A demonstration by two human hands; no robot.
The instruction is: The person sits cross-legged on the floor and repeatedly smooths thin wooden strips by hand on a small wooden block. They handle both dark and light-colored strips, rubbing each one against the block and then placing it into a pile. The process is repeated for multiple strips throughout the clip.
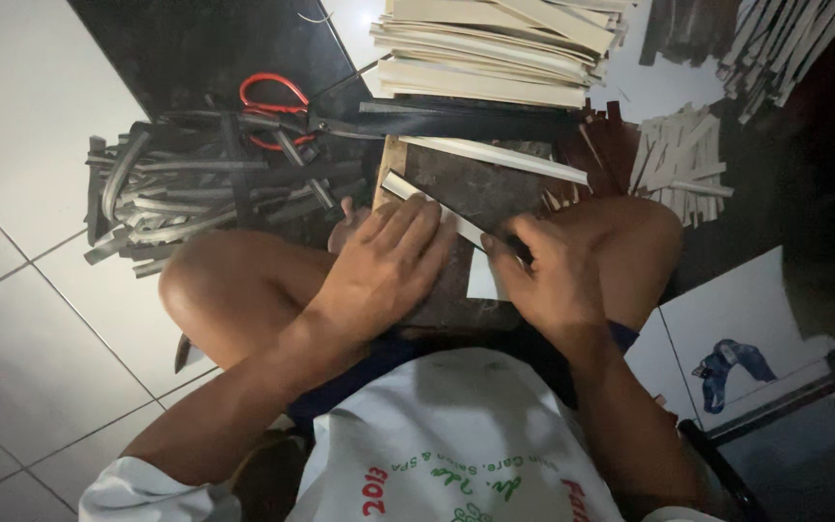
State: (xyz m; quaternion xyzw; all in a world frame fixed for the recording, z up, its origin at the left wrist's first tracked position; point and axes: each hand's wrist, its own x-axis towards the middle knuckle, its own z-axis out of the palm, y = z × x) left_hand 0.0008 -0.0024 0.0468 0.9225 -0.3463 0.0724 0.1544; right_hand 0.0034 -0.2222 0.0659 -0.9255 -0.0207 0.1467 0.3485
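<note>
while the left hand (pixel 384 266) presses flat, fingers together, on a pale strip (pixel 437 208), the right hand (pixel 548 271) clenches something hidden.

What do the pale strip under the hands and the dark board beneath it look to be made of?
Pale strip: thin, flat and matte cream, like the stacked strips behind; possibly card or split wood, unclear. Dark board: dull brown, scuffed surface, probably wood. The left hand presses the strip flat; the right hand grips something dark.

Board (pixel 495 188) on knees, strip pile (pixel 205 179) left, scissors (pixel 273 106) atop, stacked slats (pixel 495 53) beyond
</note>
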